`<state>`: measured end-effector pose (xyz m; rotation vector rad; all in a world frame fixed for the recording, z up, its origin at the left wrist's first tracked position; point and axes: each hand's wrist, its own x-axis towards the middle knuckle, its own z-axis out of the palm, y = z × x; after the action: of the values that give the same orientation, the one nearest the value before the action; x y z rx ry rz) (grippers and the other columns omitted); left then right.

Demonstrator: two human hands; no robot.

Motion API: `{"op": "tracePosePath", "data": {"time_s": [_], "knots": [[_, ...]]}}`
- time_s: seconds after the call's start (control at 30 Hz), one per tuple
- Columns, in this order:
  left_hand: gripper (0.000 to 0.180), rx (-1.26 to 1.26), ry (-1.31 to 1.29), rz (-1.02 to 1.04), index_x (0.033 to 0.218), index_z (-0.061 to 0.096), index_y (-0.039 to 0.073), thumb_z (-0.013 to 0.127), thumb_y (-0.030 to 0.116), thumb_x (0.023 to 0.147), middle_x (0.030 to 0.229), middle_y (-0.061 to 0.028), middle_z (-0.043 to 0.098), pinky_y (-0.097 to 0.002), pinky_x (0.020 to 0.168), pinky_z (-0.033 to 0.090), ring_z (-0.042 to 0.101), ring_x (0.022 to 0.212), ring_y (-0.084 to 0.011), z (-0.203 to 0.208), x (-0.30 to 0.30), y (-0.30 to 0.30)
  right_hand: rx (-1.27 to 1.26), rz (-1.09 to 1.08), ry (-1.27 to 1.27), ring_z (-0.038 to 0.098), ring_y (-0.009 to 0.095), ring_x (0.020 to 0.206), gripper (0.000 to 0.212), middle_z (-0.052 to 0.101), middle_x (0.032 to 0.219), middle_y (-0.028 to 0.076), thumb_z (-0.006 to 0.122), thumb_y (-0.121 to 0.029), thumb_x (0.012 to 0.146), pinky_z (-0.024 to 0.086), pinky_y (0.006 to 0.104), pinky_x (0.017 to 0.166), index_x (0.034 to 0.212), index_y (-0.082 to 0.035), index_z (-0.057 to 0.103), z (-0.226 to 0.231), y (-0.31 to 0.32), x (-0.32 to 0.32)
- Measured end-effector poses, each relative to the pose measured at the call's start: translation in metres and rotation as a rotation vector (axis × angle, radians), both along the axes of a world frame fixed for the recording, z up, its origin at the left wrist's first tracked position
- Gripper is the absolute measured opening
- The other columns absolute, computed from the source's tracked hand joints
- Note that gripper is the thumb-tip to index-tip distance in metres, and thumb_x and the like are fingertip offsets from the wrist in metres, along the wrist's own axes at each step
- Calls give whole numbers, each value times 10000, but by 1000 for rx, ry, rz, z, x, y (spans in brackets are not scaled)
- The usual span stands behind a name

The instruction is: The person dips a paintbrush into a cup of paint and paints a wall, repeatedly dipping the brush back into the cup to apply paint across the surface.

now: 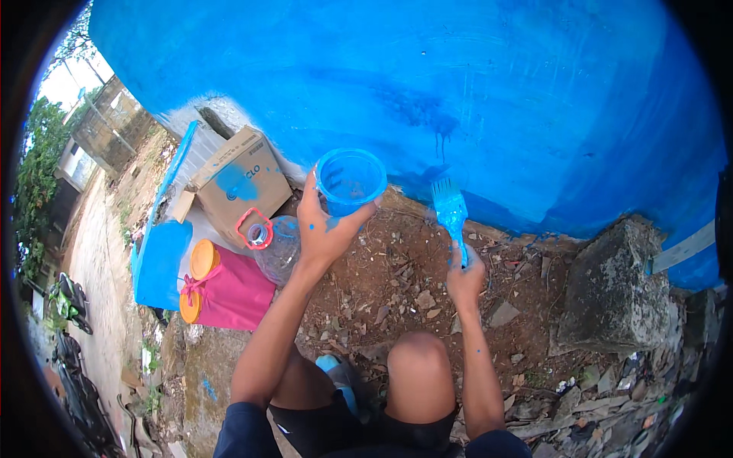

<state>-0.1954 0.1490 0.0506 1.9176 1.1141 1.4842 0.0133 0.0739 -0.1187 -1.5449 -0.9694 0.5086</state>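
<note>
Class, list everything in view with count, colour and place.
Wall: one, blue, ahead
Plastic tub: one, blue, in left grip
Paintbrush: one, blue, in right grip
Cardboard box: one, brown, by wall
Plastic bottle: one, clear, before box
Bag: one, pink, left of bottle
Lids: two, orange, by bag
Concrete block: one, grey, right
Motorbikes: at least two, dark, far left
Foliage: uncountable, green, far left
Shorts: one, black, lower centre
Left grip: one, bare, around tub
Right grip: one, bare, around paintbrush
</note>
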Motion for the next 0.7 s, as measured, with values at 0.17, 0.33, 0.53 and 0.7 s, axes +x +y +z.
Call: {"op": "tracePosePath", "data": {"time_s": [0.17,0.33,0.53,0.7], "knots": [[691,-33,-14,-12,1303,516,1,883,166,742,1210,-123,630,-368,967,509,630,1121,-218,-16,7,12,76,-67,2,476,136,574,256,573,638,79,596,-227,1005,405,352,540,1005,13,685,56,28,-1],[710,-153,-103,-63,1324,502,8,882,193,753,1224,-130,625,-376,971,506,630,1129,-230,-63,-2,24,122,-61,-196,511,186,541,235,583,627,132,606,-200,994,419,369,539,1013,21,684,85,60,18],[707,-213,-97,-65,1322,498,-3,876,182,754,1226,-147,625,-410,955,531,638,1131,-247,-90,-17,37,-55,-151,-375,519,220,524,196,584,632,163,611,-161,984,423,383,533,977,22,682,38,11,28],[694,-202,-159,-212,1315,509,-1,876,163,749,1207,-139,637,-393,943,533,649,1108,-240,-110,-17,44,-33,-171,-461,525,215,508,184,586,621,170,600,-142,989,421,377,514,949,24,667,109,23,11]]}}
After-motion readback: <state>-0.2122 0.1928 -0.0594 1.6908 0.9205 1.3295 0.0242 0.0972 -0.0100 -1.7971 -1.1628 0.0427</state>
